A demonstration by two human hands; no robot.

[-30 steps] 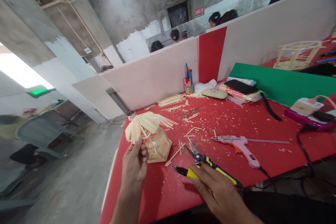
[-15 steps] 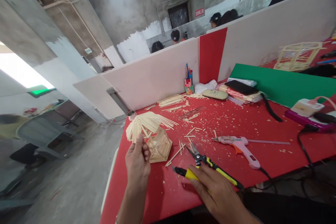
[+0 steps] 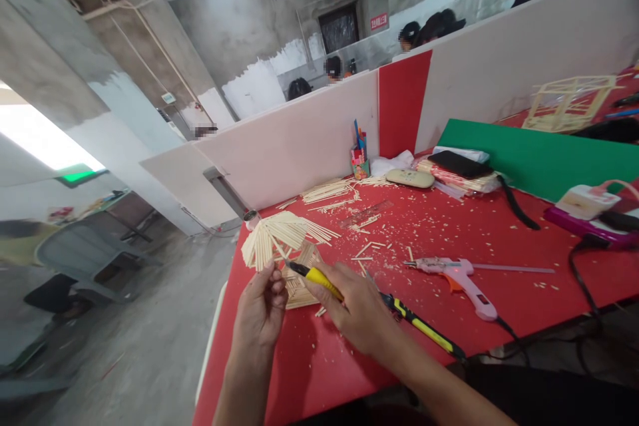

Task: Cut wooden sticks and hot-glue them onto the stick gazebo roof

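Observation:
My left hand [image 3: 262, 303] is closed, pinching the lower edge of a fan-shaped roof of pale wooden sticks [image 3: 287, 231]. My right hand [image 3: 357, 309] grips a yellow and black utility knife [image 3: 315, 277]. Its tip points left, close to the roof's sticks and my left fingers; whether it touches them I cannot tell. Beneath the knife stands a stick-built base [image 3: 302, 297], largely hidden by my right hand and the roof. Yellow and black cutting pliers [image 3: 422, 327] lie just right of my right hand, their jaws mostly covered.
A pink glue gun [image 3: 462, 274] with its cord lies on the red table [image 3: 339, 373]. Loose sticks [image 3: 327, 190], scraps, a pen cup [image 3: 360, 163] and a beige case [image 3: 409, 178] are farther back. A purple power strip [image 3: 579, 225] sits at right, before a green board [image 3: 539, 156].
My right hand has carried the utility knife left and up from beside the pliers to the roof's edge. My left hand keeps its pinch in nearly the same place.

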